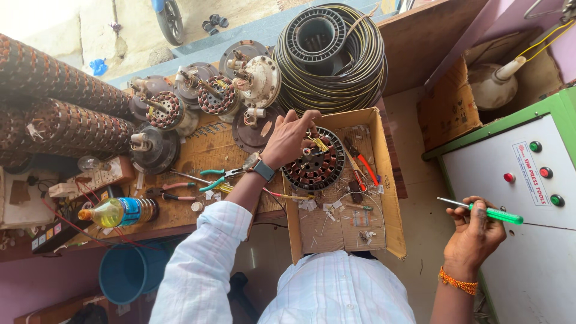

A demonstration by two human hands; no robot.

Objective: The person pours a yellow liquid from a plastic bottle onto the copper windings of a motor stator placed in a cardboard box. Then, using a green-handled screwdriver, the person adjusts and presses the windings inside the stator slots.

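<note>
Wearing a pale checked shirt, leaning over a shallow brown cardboard tray (pixel 393 198) sitting on the cluttered wooden tabletop (pixel 198 144). Reaching forward with the left hand (pixel 289 139), a dark wristwatch (pixel 262 170) on its wrist, fingers spread wide and pressing down on a round copper-wound motor stator (pixel 315 165) lying inside the tray; grip loose, closing on nothing. Holding out to the side, well apart from the tray, the right hand (pixel 475 233), grip closing firmly around a green-handled screwdriver (pixel 483 211) pointing left, near a white control panel (pixel 522 198). Lying on the tabletop just beside the left forearm: teal-handled pliers (pixel 221 177) and a yellow oil bottle (pixel 117 212).
</note>
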